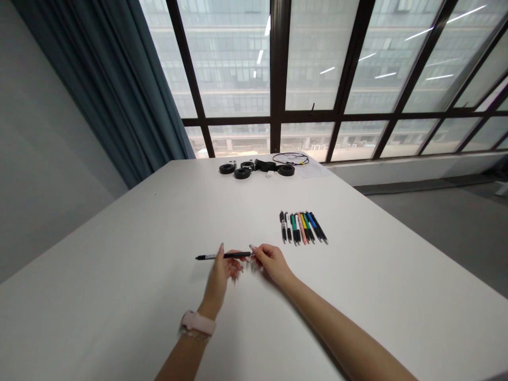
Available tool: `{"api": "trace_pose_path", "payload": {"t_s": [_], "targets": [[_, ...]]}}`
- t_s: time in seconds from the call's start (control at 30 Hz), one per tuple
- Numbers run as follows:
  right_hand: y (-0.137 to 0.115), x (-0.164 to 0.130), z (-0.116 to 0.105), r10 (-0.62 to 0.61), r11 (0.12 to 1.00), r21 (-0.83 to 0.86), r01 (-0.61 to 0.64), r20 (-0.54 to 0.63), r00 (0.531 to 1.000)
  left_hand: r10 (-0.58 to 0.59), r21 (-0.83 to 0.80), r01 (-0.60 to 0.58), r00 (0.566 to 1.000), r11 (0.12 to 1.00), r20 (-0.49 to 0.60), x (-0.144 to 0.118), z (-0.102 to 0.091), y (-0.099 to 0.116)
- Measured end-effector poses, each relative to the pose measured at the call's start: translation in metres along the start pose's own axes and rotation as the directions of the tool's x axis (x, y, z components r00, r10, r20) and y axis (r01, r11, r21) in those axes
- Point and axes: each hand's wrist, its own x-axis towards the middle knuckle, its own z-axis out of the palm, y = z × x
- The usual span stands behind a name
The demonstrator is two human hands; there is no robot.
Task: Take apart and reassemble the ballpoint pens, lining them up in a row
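A black pen point(208, 257) with a pale label is held level above the white table. My left hand point(223, 270) grips its barrel near the middle, thumb on the near side, the other fingers curled behind and below. At the pen's right end, the fingertips of my right hand point(270, 260) pinch a small part by the end; its details are too small and blurred to tell. Beyond my right hand, several pens point(304, 227) in black, white, green, pink, yellow and blue lie side by side in a row.
The white table point(119, 264) stretches toward the windows. At its far end lie several black rings point(242, 173), a black cable point(291, 159) and a white sheet of paper point(313, 170). A blue curtain point(130, 95) hangs at the left.
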Motion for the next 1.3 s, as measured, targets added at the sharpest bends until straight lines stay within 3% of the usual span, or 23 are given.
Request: {"api": "trace_pose_path", "payload": {"t_s": [0.23,0.53,0.87,1.3], "targets": [[0.006,0.001,-0.001,-0.004,1.000,0.021,0.004,-0.010,1.000,0.045,0.058,-0.037,0.989,0.998,-0.139,0.001,0.000,-0.008],[0.004,0.000,0.002,0.015,0.998,0.065,-0.017,0.017,1.000,0.110,0.099,-0.097,0.986,0.990,-0.127,0.001,-0.004,-0.016],[0.004,0.000,0.002,-0.027,0.996,0.082,0.025,0.026,0.999,0.093,0.027,-0.091,0.991,0.995,-0.097,0.003,-0.002,-0.014],[0.005,0.001,0.002,0.006,0.989,0.147,-0.007,0.008,1.000,0.097,-0.020,-0.102,0.978,0.995,-0.182,-0.005,0.001,-0.011]]}}
